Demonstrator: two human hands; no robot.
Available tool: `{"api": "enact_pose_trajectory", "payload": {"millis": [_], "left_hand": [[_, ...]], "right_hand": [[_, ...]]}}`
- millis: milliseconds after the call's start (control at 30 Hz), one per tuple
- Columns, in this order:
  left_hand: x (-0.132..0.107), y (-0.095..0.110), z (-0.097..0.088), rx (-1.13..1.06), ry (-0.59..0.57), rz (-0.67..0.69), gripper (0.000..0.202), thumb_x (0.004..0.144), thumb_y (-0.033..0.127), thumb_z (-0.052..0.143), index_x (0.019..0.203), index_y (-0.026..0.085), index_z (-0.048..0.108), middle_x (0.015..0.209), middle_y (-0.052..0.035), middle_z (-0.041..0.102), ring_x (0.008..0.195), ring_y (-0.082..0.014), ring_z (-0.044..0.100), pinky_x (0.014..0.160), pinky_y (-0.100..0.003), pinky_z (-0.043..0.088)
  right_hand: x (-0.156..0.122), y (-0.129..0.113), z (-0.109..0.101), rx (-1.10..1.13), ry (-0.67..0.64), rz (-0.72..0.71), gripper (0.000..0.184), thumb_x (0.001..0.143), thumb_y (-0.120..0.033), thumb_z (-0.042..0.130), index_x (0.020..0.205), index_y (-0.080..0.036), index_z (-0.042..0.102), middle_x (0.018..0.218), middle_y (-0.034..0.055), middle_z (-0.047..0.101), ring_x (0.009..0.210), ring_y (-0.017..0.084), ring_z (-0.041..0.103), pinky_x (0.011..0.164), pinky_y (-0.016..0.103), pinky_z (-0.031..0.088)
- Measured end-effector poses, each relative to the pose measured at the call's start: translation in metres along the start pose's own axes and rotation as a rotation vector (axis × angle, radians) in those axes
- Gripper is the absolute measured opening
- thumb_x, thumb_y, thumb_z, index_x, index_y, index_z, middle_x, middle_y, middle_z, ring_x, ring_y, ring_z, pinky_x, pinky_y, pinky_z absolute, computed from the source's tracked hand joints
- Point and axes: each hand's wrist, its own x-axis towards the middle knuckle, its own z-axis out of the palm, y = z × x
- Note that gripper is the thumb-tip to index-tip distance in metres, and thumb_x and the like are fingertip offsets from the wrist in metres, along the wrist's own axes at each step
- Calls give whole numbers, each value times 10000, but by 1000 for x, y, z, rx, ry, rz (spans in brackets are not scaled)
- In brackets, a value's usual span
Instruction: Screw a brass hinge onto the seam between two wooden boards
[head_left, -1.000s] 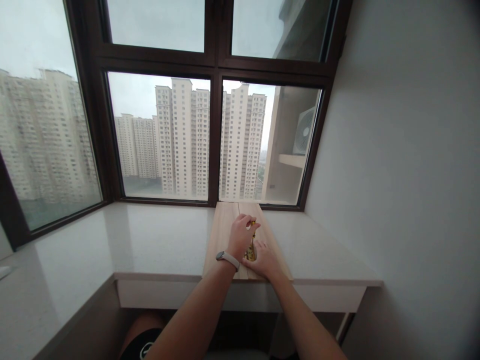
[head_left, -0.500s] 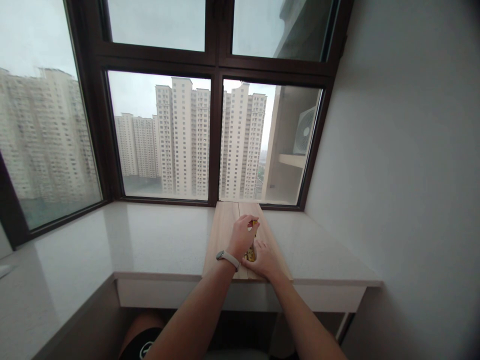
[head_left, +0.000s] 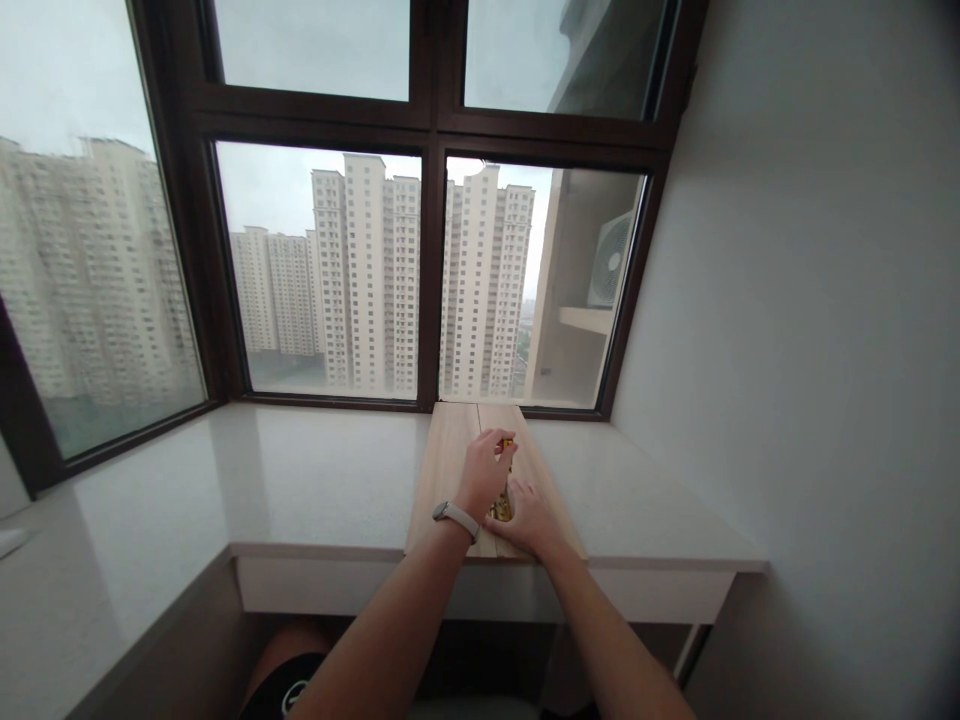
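A light wooden board point(head_left: 450, 455) lies on the white sill counter point(head_left: 315, 480), reaching back to the window. Over its middle, my left hand point(head_left: 484, 470), with a grey band on the wrist, is curled round the top of a small yellow object point(head_left: 501, 507) that stands on the board. My right hand point(head_left: 527, 518) rests against the lower part of that same object, fingers closed around it. The object is mostly hidden by both hands; only bits of yellow with a red spot show.
A dark-framed window point(head_left: 427, 250) runs along the back, with tower blocks outside. A white wall point(head_left: 810, 300) closes the right side. The counter bends round to the left. My knees show under the counter edge.
Both hands stay on the yellow object; the left hand's fingers have shifted very slightly at its top. The view has hardly moved.
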Motion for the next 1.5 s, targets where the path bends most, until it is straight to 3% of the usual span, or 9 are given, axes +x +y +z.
{"api": "enact_pose_trajectory", "payload": {"millis": [400,533,667,933,1100,1267,1500], "left_hand": [[1,1,-3,61,-45,-11,217,942,170,572,1099,242,703,1028,-34,737,889,-163,686,826,-312,557],[0,3,-4,69,8,32,163,919,208,629,1047,232,726,1061,-53,718,968,-179,672,880,-329,545],[0,4,-2,55,66,15,103,891,260,691,970,215,738,1015,-57,685,901,-167,664,840,-317,545],[1,0,-1,60,63,2,119,902,181,643,979,221,725,981,-47,667,870,-157,659,818,-306,543],[1,-2,0,44,44,18,204,909,152,612,1080,228,692,1035,-56,684,905,-168,661,833,-324,551],[0,2,0,34,57,40,83,881,207,674,955,209,709,974,-46,680,861,-160,652,808,-314,547],[1,5,-1,68,94,-12,58,855,221,720,912,209,720,957,-38,650,833,-148,645,789,-296,528]], "right_hand": [[0,4,5,11,54,-56,851,675,-790,661,1288,-208,565,1240,137,610,1154,333,534,995,413,378],[1,6,7,-7,55,-60,847,672,-794,657,1283,-213,566,1245,138,610,1159,337,534,1007,419,371],[2,7,9,-14,64,-67,849,675,-772,668,1299,-207,560,1250,142,611,1167,338,530,1012,423,368],[1,10,11,-18,60,-75,837,696,-771,653,1310,-211,557,1268,140,608,1183,330,529,1023,418,371],[1,9,11,-31,57,-71,902,688,-803,631,1357,-206,535,1307,150,591,1214,341,516,1044,427,361],[3,9,11,-39,38,-59,876,681,-780,655,1332,-202,557,1306,148,595,1213,340,514,1046,428,355],[2,7,8,-34,14,-47,867,697,-748,661,1361,-202,548,1332,152,583,1231,345,493,1048,440,346]]}}
